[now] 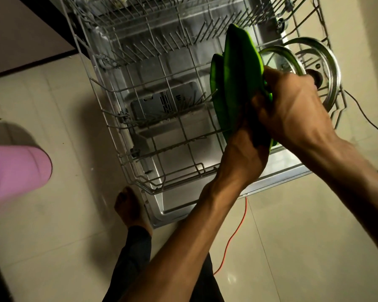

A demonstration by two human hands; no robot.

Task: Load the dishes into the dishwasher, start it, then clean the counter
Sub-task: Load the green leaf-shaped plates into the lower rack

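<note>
Lower dishwasher rack [109, 118]: pulled out over the open door [175, 205], mostly bare tines. Green plates [236, 79]: at least two, upright on edge at the rack's right side, among the tines. Left hand [242, 153]: fingers curled around the plates' lower edge. Right hand [292, 103]: gripping the plates' upper right edge. Glass lids [310, 62]: two, metal-rimmed, standing just right of the plates, one with a dark knob. Orange cable [236, 234]: lying on the tiled floor [292, 236]. Pink cylinder [15, 173]: at left, blurred. Bare foot [129, 208]: beside the door corner.
</note>
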